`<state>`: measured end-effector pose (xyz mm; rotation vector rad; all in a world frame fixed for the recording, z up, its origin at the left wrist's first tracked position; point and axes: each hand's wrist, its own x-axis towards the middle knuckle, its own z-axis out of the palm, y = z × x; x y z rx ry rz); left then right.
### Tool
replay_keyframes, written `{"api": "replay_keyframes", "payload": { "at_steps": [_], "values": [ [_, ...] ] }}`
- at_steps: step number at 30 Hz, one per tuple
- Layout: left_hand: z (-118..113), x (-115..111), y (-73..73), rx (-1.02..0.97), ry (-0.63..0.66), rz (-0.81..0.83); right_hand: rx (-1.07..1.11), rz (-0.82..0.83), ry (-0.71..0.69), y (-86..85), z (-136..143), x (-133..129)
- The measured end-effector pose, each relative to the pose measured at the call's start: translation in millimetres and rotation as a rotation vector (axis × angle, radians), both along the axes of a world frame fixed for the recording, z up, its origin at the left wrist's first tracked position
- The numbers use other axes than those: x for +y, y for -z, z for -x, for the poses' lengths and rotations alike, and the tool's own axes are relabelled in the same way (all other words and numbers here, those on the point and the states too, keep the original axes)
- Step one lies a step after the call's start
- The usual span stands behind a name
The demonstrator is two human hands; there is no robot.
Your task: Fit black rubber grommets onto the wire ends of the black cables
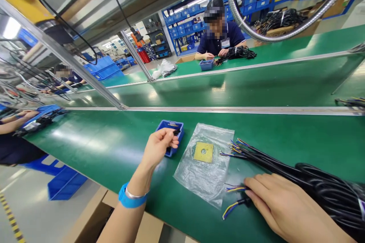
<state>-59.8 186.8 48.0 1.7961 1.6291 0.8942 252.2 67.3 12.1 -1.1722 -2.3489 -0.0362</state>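
Observation:
My left hand (157, 145) is closed in a pinch on a small black part (176, 132), just over the small blue bin (181, 126). The part's exact kind does not show. To the right, my right hand (273, 197) has its thumb and fingers closed on a black cable (244, 201) with bare coloured wires at its end. Another cable end with coloured wires (236, 188) sticks out by the fingertips. Between the hands lies a clear plastic bag (196, 178) with a yellow square piece (203, 152) on or in it.
A coiled bundle of black cables (322, 186) lies at the right, its wire ends reaching the bag. A metal rail (228, 110) runs along the green table's far side. Across it, a co-worker (219, 38) handles cables. Another person's arm (17, 121) is at far left.

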Motion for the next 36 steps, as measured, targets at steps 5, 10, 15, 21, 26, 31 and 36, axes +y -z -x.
{"api": "replay_keyframes", "payload": {
  "at_steps": [5, 10, 15, 21, 26, 31, 36],
  "values": [
    [-41, -22, 19.5, 0.197, 0.346, -0.182, -0.009, 0.119, -0.001, 0.2, -1, -1],
    [-64, -26, 37.5, 0.561, 0.58, -0.414, 0.014, 0.159, 0.004, -1.1, -1, -2],
    [-71, -25, 31.6, 0.626, 0.649, -0.386, 0.063, 0.172, 0.006, -2.7, -1, -2],
    [-97, -36, 10.8, -0.217, 0.467, 0.132, 0.346, 0.137, -0.053, -9.3, -1, 1],
    [-132, -59, 10.2, -0.874, 0.409, 0.645, 0.59, 0.145, 0.008, -20.6, -2, 2],
    [-137, -67, 17.0, -1.112, 0.39, 0.746, 0.611, 0.154, 0.031, -21.9, 0, 3],
    [-128, -69, 20.8, -1.175, 0.442, 0.867, 0.604, 0.143, 0.052, -18.4, -1, 5]
  ]
}}
